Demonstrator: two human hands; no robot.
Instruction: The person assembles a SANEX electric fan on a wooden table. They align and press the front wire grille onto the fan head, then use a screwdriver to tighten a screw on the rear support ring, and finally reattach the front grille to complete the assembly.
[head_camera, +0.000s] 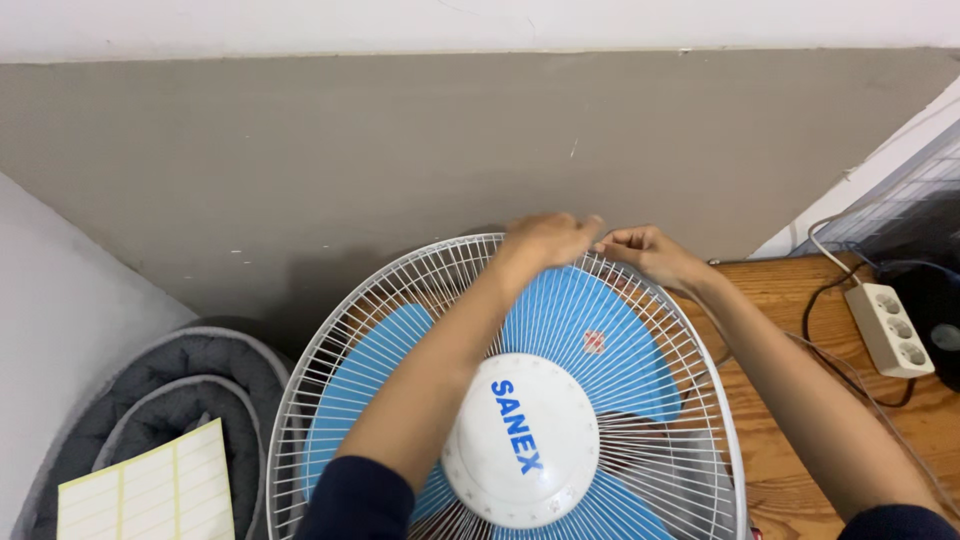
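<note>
I am reaching over the fan (520, 400), both hands pinching the far rim of its white wire guard (330, 330): left hand (548, 240), right hand (648, 252). My fingertips are hiding the exact grip. The fan is standing on a wooden worktop (790, 440) against a grey wall (400, 150), its lower edge cut off.

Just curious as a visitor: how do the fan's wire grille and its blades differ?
The wire grille is white, thin metal spokes; the blades behind it are blue, broad and solid. Both hands, left hand and right hand, touch the grille's far rim, not the blades. Both grille and blades radiate around the white hub.
</note>
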